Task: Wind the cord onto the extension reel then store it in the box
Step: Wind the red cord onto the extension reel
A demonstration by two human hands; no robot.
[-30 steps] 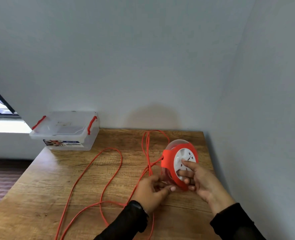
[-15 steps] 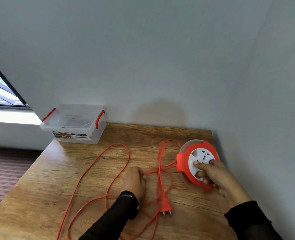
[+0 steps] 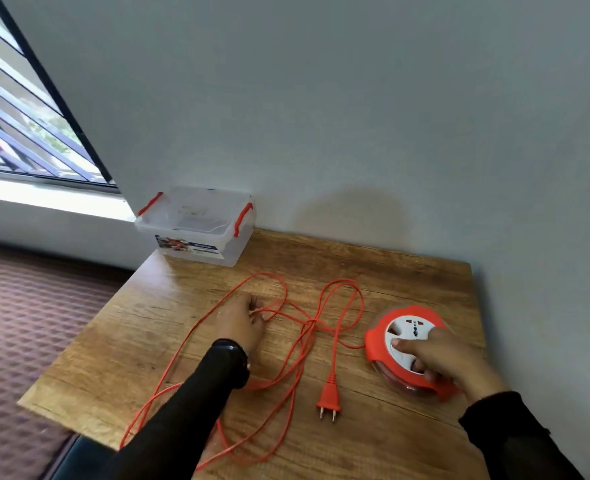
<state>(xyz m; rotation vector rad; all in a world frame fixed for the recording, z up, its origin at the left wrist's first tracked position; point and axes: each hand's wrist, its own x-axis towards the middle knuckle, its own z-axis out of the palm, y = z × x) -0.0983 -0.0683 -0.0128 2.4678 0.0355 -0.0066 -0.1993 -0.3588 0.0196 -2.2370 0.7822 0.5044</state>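
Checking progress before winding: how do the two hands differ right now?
The left hand lies on the loose cord, fingers gathering strands; the right hand grips the reel, one finger on its white face. Left reaches further forward; right stays nearer. Both wear black sleeves.

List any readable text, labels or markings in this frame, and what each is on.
None can be read.
Sticker on the front of the clear storage box: a blue strip with print and a small picture, too blurred to read.
White socket face of the extension reel: only socket holes and a red mark show, partly under the right hand; no legible lettering.
Plug and cord: no visible markings.
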